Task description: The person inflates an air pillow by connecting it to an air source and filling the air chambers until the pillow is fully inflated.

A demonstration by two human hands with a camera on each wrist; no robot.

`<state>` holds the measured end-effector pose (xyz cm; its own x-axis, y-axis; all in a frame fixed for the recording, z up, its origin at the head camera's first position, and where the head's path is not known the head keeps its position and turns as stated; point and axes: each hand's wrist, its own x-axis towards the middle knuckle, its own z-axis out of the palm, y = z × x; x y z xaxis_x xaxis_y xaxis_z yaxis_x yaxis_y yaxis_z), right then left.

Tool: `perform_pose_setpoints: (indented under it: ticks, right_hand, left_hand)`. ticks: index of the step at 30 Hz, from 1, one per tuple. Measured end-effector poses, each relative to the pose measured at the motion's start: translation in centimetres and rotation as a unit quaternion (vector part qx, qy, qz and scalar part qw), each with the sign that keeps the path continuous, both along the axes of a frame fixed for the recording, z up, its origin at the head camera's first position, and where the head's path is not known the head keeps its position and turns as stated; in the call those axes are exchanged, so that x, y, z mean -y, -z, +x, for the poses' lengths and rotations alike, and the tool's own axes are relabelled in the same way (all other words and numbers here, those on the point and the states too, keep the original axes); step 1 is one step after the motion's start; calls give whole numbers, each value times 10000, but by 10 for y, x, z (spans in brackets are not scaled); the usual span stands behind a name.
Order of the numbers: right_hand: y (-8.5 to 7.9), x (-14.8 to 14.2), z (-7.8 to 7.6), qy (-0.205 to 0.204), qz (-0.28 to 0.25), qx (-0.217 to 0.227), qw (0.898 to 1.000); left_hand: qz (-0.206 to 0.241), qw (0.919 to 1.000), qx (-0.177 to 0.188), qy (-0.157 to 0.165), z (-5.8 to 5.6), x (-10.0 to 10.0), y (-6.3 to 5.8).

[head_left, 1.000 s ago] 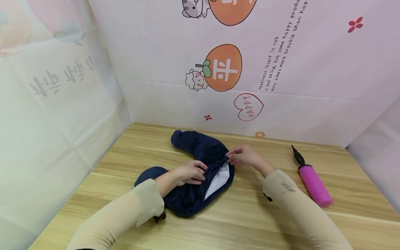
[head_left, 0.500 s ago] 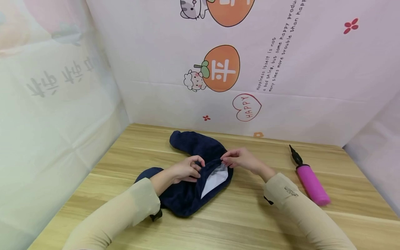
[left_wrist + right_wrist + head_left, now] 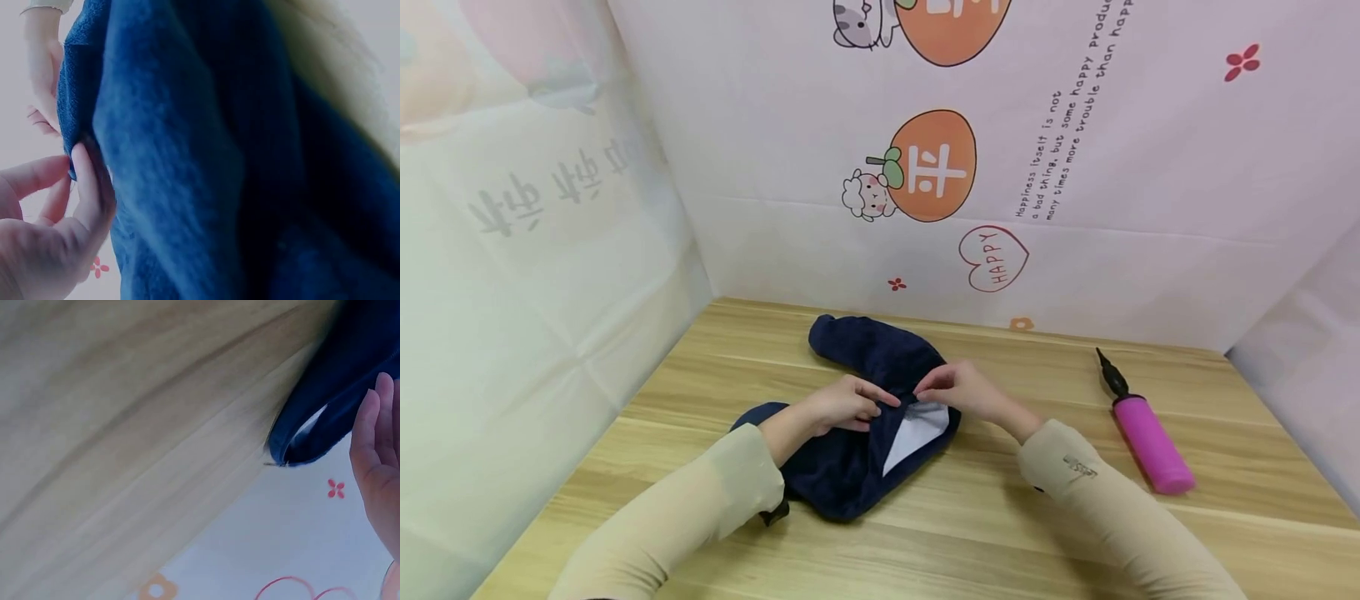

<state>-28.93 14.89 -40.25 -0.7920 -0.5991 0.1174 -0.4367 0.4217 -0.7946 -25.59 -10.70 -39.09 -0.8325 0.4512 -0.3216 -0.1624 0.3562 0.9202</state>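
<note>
A navy plush U-shaped neck pillow cover lies on the table, its curved part towards the right. Through a long slit along that side, white inner material shows. My left hand pinches the near fold of the slit, index finger stretched towards the other hand; in the left wrist view its thumb and fingers meet on the navy edge. At the slit's far end, my right hand pinches the edge between thumb and fingertips. The right wrist view shows a small metal piece, like a zipper end, at the slit's corner.
A pink hand pump with a black nozzle lies to the right on the wood-grain table. White printed cloth stands behind the table and along its sides. A black strap end pokes out under my left sleeve.
My right hand has moved left and slightly down along the slit's edge, drawing the far end closer to my left hand. The left index finger has stretched out to the right.
</note>
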Motion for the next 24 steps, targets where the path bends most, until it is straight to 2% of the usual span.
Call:
perform_pose_setpoints:
  ticks: [4, 7, 11, 18, 21, 24]
  right_hand:
    - [2, 10, 2, -89, 233, -251, 9994]
    - [3, 16, 4, -11, 666, -544, 9963]
    - [5, 22, 4, 76, 1140, -896, 9894]
    - [10, 28, 3, 79, 1390, -1419, 9800]
    - [12, 29, 3, 52, 1509, -1669, 9743]
    - [12, 29, 2, 52, 1613, -1859, 9692]
  left_hand:
    - [-187, 9994, 144, -258, -2, 3, 2]
    - [-286, 9992, 174, -230, -3, 6, 2]
    - [-410, 9989, 236, -19, -4, 9, 4]
    - [-758, 9960, -56, 478, -9, 9, 0]
    - [-532, 9969, 397, 428, -10, 5, -2]
    - [-60, 9947, 993, 265, -12, -3, -4]
